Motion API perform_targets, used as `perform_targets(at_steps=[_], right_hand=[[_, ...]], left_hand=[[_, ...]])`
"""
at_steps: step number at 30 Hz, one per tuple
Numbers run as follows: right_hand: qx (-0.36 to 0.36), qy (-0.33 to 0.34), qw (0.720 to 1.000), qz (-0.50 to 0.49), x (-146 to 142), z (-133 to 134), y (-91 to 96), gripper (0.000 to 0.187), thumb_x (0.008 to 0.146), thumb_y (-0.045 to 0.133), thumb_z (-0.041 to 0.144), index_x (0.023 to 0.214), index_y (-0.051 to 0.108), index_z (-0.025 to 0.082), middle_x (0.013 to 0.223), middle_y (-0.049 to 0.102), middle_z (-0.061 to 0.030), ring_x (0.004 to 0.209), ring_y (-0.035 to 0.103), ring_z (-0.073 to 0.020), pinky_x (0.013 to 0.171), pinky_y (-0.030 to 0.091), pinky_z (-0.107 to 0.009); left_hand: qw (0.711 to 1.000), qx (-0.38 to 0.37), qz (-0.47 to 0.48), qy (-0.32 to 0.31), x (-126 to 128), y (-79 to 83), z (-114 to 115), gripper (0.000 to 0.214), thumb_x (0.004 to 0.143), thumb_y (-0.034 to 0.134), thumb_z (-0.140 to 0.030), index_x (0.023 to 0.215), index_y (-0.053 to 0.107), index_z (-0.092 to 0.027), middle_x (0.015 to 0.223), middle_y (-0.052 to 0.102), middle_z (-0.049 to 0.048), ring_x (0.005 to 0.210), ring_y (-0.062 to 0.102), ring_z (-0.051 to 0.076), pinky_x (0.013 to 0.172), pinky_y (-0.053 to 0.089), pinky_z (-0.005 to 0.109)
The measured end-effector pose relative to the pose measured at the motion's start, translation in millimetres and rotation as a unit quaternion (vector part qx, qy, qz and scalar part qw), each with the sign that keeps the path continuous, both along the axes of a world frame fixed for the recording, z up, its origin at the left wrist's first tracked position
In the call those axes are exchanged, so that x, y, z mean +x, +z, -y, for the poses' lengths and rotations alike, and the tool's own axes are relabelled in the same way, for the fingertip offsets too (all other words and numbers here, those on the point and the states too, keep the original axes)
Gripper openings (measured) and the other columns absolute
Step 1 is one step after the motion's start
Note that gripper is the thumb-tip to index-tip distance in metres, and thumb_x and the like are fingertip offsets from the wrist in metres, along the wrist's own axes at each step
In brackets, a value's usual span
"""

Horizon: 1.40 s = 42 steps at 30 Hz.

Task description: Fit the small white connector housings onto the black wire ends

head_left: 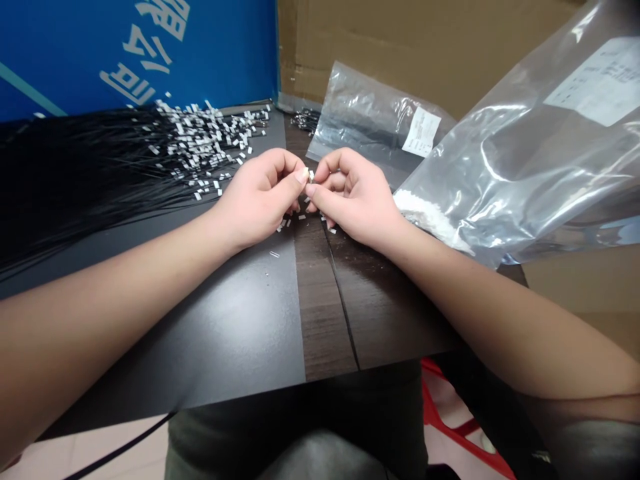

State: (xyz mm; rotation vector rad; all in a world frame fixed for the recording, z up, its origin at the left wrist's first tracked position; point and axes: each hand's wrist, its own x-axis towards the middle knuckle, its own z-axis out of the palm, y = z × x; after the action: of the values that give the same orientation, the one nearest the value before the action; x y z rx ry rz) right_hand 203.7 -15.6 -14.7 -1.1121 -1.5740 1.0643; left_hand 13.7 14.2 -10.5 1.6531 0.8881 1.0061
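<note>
My left hand (260, 200) and my right hand (355, 197) meet above the table, fingertips pinched close together. A tiny white tab (311, 175) shows between the two pinches, and the fingers hide most of it. Whatever thin line may be attached to it cannot be made out. To the left lies a dense spread of thin black wires (100, 173), their ends carrying a cluster of small white tabs (205, 143). Several loose white pieces (300, 217) are scattered just under my fingers, and a single one (275, 254) lies nearer me.
The dark laminate table (240, 320) has a wood-grain strip and a seam. Clear plastic bags (375, 117) (525, 147) with white labels lie to the right, one holding white material (425, 217). A blue printed box (150, 53) and cardboard (400, 40) stand behind.
</note>
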Motion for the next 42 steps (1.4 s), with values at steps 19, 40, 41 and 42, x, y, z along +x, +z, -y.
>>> perform_targets(at_steps=[19, 40, 41, 42], right_hand=[[-0.022, -0.009, 0.999, -0.026, 2, -4, 12.3, 0.016, 0.092, 0.081, 0.023, 0.085, 0.067, 0.019, 0.070, 0.069, 0.0003, 0.058, 0.061, -0.0101, 0.049, 0.042, -0.022], [-0.047, -0.006, 0.998, -0.048, 6, -7, 14.4, 0.017, 0.088, 0.081, 0.026, 0.084, 0.066, 0.021, 0.061, 0.062, 0.0038, 0.052, 0.051, -0.0099, 0.047, 0.035, -0.023], [-0.046, -0.003, 0.998, -0.048, 6, -7, 14.3, 0.016, 0.088, 0.080, 0.026, 0.084, 0.065, 0.021, 0.061, 0.061, 0.0041, 0.052, 0.050, -0.0101, 0.047, 0.036, -0.024], [-0.044, -0.003, 0.998, -0.045, 6, -7, 14.2, 0.015, 0.088, 0.079, 0.025, 0.083, 0.065, 0.021, 0.061, 0.060, 0.0043, 0.053, 0.050, -0.0104, 0.048, 0.036, -0.024]], left_hand=[[1.000, 0.013, 0.014, 0.016, -1, 2.8, 3, 0.016, 0.096, 0.076, -0.031, 0.089, 0.065, -0.022, 0.070, 0.064, -0.0003, 0.057, 0.056, 0.014, 0.054, 0.044, 0.028], [1.000, 0.020, 0.024, -0.001, -4, 0.0, 0, 0.031, 0.093, 0.083, -0.049, 0.091, 0.067, -0.023, 0.070, 0.063, -0.0001, 0.059, 0.057, 0.015, 0.054, 0.044, 0.029], [0.999, 0.023, 0.026, -0.008, -5, -0.1, 0, 0.033, 0.092, 0.084, -0.052, 0.092, 0.067, -0.023, 0.070, 0.063, -0.0002, 0.059, 0.057, 0.015, 0.054, 0.044, 0.029], [0.999, 0.024, 0.027, -0.013, -5, -0.5, -1, 0.035, 0.091, 0.085, -0.053, 0.093, 0.068, -0.023, 0.070, 0.062, -0.0002, 0.059, 0.058, 0.015, 0.054, 0.044, 0.029]])
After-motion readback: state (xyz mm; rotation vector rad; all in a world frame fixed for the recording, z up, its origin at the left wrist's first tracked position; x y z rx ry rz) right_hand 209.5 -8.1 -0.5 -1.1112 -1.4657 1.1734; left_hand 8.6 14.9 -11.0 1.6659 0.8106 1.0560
